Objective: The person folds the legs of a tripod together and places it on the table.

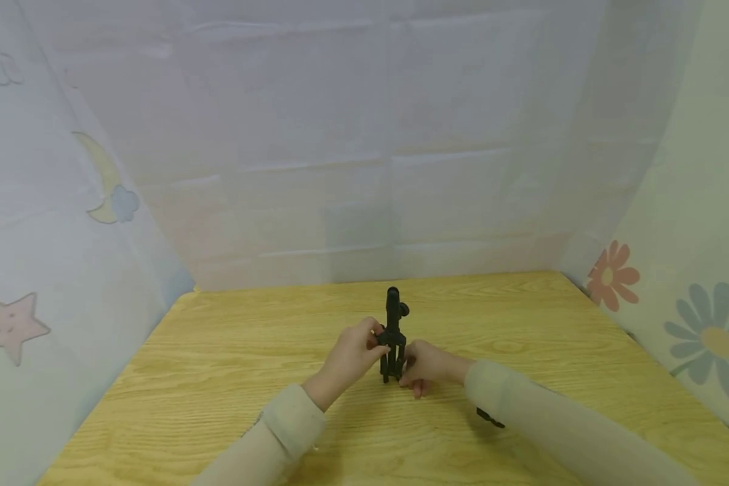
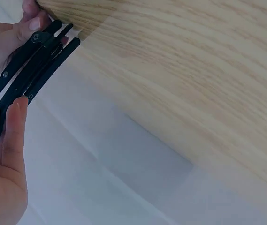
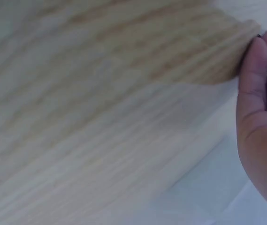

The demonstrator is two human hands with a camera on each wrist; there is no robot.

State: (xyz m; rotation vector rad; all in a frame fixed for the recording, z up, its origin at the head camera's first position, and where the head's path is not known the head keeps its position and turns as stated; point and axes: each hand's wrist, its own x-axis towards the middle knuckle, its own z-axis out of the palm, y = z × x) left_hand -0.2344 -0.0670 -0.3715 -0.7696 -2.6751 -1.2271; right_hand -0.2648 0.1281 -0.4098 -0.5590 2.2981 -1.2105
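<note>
A small black tripod (image 1: 392,324) stands upright in the head view, its legs folded close together and pointing down. My left hand (image 1: 355,347) pinches it at the collar above the legs, between thumb and fingers. Low on the other side, my right hand (image 1: 428,364) holds a leg near its foot with thumb and curled fingers. The left wrist view shows the slim parallel legs (image 2: 39,65) slanting up to the right hand's fingertips. Only a dark sliver of the tripod appears past the right hand (image 3: 260,108) in the right wrist view.
The wooden table (image 1: 249,337) has light grain and extends around both hands. Behind it hangs a pale creased sheet (image 1: 316,169). Printed cloth walls flank the table, with a star (image 1: 13,327) on the left and flowers (image 1: 718,342) on the right.
</note>
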